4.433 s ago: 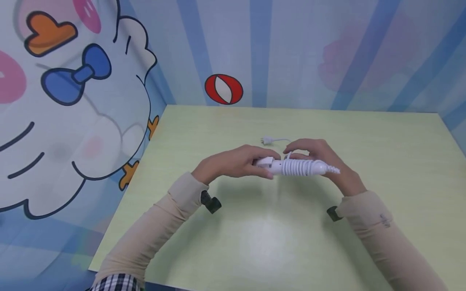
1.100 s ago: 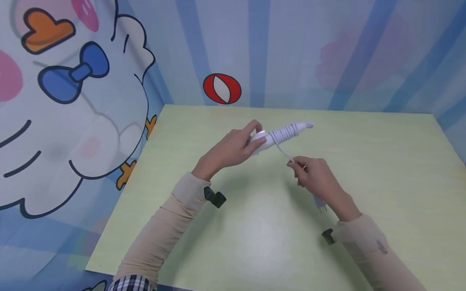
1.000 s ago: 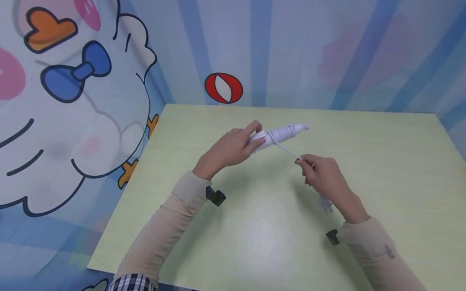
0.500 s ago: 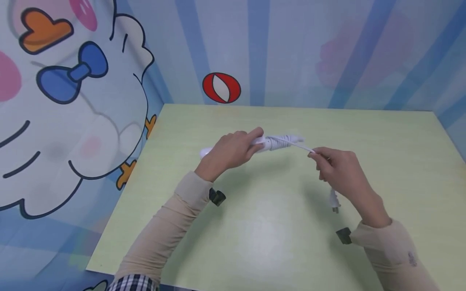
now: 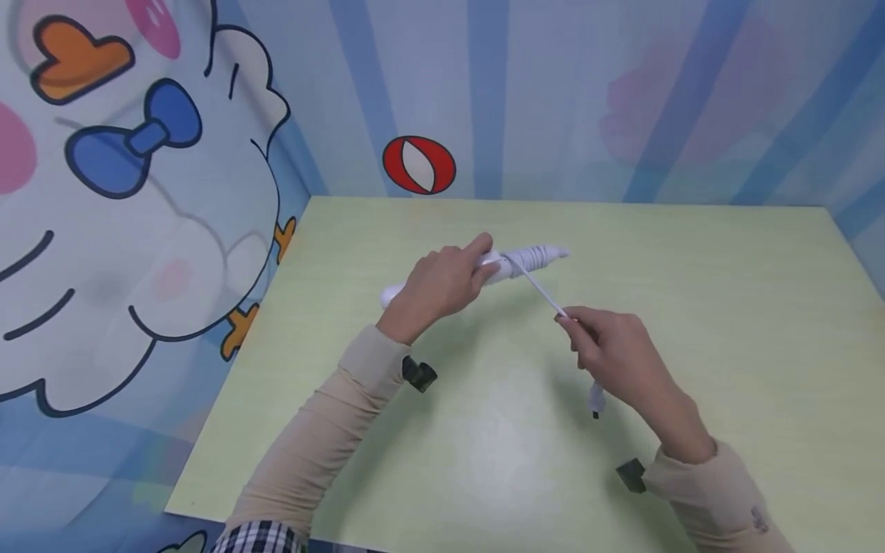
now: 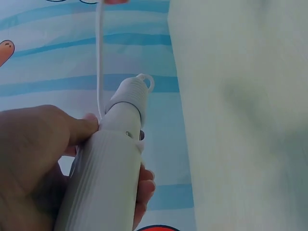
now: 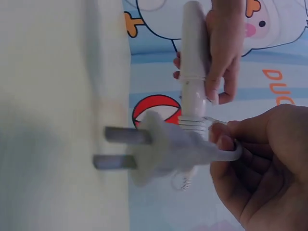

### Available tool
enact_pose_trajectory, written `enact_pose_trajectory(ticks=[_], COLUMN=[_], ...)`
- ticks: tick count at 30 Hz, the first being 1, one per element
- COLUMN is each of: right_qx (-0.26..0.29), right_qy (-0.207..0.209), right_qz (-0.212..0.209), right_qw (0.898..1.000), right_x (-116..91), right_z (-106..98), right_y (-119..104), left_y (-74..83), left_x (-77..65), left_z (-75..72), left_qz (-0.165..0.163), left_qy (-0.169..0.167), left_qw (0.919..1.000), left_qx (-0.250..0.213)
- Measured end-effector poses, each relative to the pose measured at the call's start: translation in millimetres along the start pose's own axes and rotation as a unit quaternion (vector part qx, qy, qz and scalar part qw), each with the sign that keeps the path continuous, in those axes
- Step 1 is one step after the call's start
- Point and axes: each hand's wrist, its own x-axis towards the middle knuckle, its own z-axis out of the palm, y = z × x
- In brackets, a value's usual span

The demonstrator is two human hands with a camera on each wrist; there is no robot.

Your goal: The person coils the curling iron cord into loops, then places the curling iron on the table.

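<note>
My left hand [image 5: 441, 286] grips a white, rod-shaped appliance [image 6: 108, 178], which looks like a hair curling iron, above the table. Its rounded end shows behind my left wrist; the other end points right. White cord [image 5: 535, 286] is wound in several turns round that narrower end, and a free length runs taut to my right hand [image 5: 625, 357]. There the thumb and fingertips pinch it. From below the right hand hangs the two-pin plug [image 7: 161, 149], large in the right wrist view. My left palm hides part of the appliance's middle.
A pale green table [image 5: 498, 461] lies beneath both hands. Behind it stands a blue striped wall [image 5: 553, 107] with a red printed ball [image 5: 419, 165]. A large cartoon bird is printed on the left wall [image 5: 173, 246].
The plug lay on the table earlier and now hangs below my right hand. Fewer cord turns circle the appliance. My right hand swung out right, then came back nearer and lower, pulling the cord.
</note>
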Motion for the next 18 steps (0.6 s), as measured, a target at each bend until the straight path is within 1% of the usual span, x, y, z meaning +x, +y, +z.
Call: enact_pose_trajectory(ticks=[4,8,11,14,16,18], right_qx=[0.032,0.071,0.114,0.163,0.185,0.194], right_qy=[-0.041,-0.074,-0.104,-0.135,-0.15,-0.161], right_qz=[0.005,0.019,0.04,0.062,0.075,0.089], right_qw=[0.999,0.995,0.987,0.975,0.968,0.964], right_x=[-0.4,3.2,8.6,15.1,19.7,24.6], right_z=[8.9,14.6,16.3,17.4,17.7,16.8], right_y=[2.9,12.6,23.7,34.6,40.9,46.1], left_y=[-6.2,-13.1,-14.1,-10.3,-6.2,-1.7], left_x=[-0.4,-1.6,-3.1,-4.8,-6.2,-7.8], left_z=[-3.6,-9.3,-14.5,-19.7,-22.8,-25.3], left_qz=[-0.004,0.001,0.011,0.03,0.048,0.068], left_qy=[-0.009,-0.021,-0.034,-0.046,-0.056,-0.069], left_qw=[0.9987,0.9933,0.9855,0.9751,0.9687,0.9631], left_qx=[-0.051,-0.114,-0.166,-0.215,-0.237,-0.251])
